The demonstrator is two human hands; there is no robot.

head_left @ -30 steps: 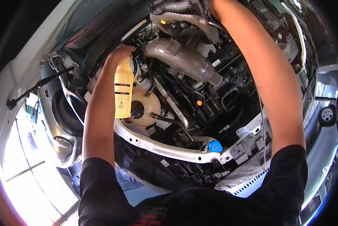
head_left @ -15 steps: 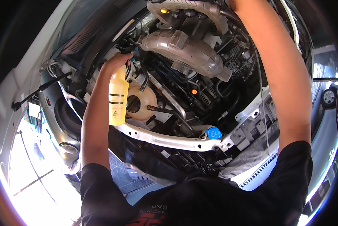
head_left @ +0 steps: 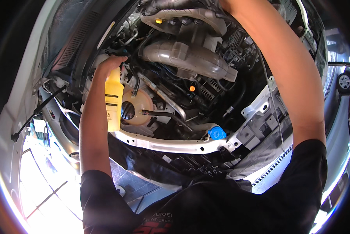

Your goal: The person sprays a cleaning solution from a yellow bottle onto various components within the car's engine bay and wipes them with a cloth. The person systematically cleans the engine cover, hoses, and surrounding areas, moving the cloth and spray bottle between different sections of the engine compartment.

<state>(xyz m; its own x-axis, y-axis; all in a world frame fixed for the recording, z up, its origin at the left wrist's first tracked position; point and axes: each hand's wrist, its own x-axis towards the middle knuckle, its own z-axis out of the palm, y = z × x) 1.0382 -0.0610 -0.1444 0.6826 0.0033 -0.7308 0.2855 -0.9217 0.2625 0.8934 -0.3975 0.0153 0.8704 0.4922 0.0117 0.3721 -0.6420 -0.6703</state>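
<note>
My left hand [head_left: 111, 64] is closed around the neck of a yellow spray bottle [head_left: 114, 93] and holds it upright at the left of the engine bay. Close beside the bottle is a translucent round reservoir [head_left: 141, 103] with a black cap [head_left: 128, 110]. My right forearm [head_left: 276, 54] reaches over the engine to the top edge, where my right hand passes out of the picture. A grey-brown plastic air duct [head_left: 186, 58] lies between my arms, with an engine cover [head_left: 186, 21] beyond it.
A white front crossmember [head_left: 167, 145] runs along the near side, with a blue fluid cap [head_left: 217, 133] by it. The car's hood strut [head_left: 40, 109] stands at the left. A thin rod [head_left: 274, 113] rises at the right, and another vehicle's wheel [head_left: 344, 82] shows at the far right.
The view has shifted, so the engine bay sits farther left and more shows at the top. The spray bottle stays in my left hand, and my right arm still reaches across.
</note>
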